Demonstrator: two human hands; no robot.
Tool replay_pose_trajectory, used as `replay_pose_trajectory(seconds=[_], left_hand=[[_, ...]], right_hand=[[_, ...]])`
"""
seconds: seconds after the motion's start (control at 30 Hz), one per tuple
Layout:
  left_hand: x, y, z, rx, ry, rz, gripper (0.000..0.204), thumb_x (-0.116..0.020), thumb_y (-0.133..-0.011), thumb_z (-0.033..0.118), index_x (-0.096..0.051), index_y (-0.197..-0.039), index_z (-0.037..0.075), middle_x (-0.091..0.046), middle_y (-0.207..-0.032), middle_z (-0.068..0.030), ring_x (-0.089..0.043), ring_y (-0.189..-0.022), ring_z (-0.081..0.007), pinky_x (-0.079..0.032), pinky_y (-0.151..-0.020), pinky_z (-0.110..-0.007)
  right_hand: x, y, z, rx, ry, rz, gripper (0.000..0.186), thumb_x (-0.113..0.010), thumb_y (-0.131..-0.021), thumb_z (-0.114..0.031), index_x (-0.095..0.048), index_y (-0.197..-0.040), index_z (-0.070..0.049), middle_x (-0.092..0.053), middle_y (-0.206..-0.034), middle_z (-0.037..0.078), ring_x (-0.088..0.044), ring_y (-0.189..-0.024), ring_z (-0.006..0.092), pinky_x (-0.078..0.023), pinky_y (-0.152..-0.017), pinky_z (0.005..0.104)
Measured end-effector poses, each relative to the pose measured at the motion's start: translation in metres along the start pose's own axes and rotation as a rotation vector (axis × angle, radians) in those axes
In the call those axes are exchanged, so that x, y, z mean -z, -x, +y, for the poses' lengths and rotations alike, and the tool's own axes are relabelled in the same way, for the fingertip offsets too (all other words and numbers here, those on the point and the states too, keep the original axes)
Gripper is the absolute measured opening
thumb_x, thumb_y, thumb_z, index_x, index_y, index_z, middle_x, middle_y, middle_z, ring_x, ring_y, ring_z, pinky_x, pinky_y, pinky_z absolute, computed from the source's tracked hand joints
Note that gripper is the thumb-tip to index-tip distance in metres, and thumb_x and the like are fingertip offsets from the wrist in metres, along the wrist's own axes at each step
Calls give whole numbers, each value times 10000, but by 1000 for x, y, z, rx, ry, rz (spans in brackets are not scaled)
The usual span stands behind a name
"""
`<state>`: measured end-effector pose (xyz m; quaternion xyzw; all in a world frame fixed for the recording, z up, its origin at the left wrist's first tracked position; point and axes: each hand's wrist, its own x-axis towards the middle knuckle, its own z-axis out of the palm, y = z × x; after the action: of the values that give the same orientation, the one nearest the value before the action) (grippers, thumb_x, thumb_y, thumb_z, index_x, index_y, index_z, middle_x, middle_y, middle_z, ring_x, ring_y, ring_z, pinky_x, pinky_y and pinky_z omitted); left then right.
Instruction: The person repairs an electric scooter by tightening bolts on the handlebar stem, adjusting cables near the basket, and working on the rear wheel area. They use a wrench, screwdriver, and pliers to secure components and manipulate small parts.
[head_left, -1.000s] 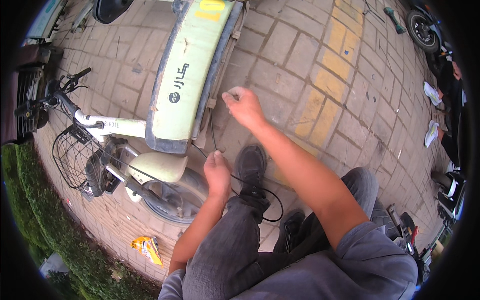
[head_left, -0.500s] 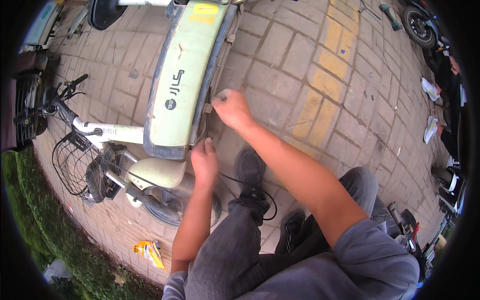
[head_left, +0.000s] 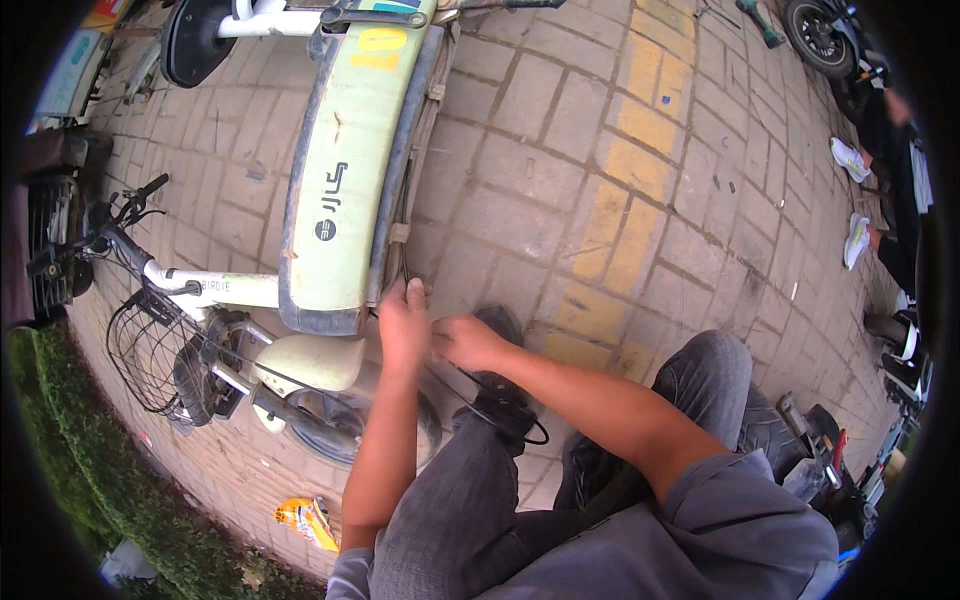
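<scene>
A white and pale-green electric bike lies on its side, its long green body panel (head_left: 345, 150) edged in dark trim. At the panel's near corner my left hand (head_left: 404, 322) is closed on a thin black cable (head_left: 405, 262) that runs along the panel's right edge. Right beside it is my right hand (head_left: 468, 342), fingers closed; what they hold, if anything, is hidden. A black cable loop (head_left: 541, 430) hangs below the hands, over my lower leg. The bike's pale front fender (head_left: 312, 362) and wheel are left of my left forearm.
The bike's wire basket (head_left: 150, 340) and handlebar (head_left: 130, 205) lie at the left. A yellow wrapper (head_left: 307, 522) is on the paving near the hedge (head_left: 130, 480). At the far right are another person's white shoes (head_left: 853, 242) and a scooter wheel (head_left: 818, 40).
My right hand has come down from the panel's edge toward me, to beside my left hand. The left hand stays at the panel's near corner. The view has shifted slightly.
</scene>
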<state>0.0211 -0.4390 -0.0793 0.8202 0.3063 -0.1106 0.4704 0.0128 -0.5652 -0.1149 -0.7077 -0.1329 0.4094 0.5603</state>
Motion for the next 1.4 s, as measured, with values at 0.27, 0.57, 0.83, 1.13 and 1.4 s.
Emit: replay_pose_trajectory(seconds=[0.27, 0.57, 0.83, 1.13, 1.4], left_hand=[[-11, 15, -10, -40, -71, -25, 343, -488, -944, 247, -626, -826, -44, -634, -731, -215, -624, -706, -342, -472, -666, -413], [-25, 3, -34, 165, 375, 34, 308, -507, -954, 212, -622, -844, -52, -634, -771, -119, -568, -725, -178, -455, -682, -325], [-26, 0, -19, 72, 283, 14, 294, -455, -990, 218, -597, -891, -19, -594, -737, -36, -504, -670, -101, -402, -602, -252], [-18, 6, -27, 80, 286, 21, 342, -450, -999, 278, -621, -950, -14, -588, -720, -29, -462, -622, -76, -385, -576, -247], [-18, 1, -16, 37, 217, -52, 369, -460, -990, 294, -640, -925, -22, -549, -700, -10, -463, -616, -95, -389, -575, -247]], right_hand=[[15, 1, 7, 2, 80, 176, 213, -542, -866, -184, -607, -805, 10, -612, -693, 175, -597, -632, 286, -465, -615, 383], [-3, -18, 2, -13, -118, 300, 244, -547, -886, -201, -596, -799, 22, -585, -684, 202, -533, -592, 244, -452, -607, 369], [5, 9, 9, -160, -233, 84, 257, -536, -890, -197, -604, -770, 21, -618, -651, 155, -577, -590, 239, -471, -610, 358], [-6, 9, 13, -114, -173, 84, 253, -511, -911, -187, -628, -818, 17, -648, -676, 127, -633, -631, 234, -478, -601, 365], [6, 5, -6, -107, -157, 301, 325, -503, -935, -264, -633, -843, 20, -614, -685, 191, -607, -624, 289, -473, -615, 373]])
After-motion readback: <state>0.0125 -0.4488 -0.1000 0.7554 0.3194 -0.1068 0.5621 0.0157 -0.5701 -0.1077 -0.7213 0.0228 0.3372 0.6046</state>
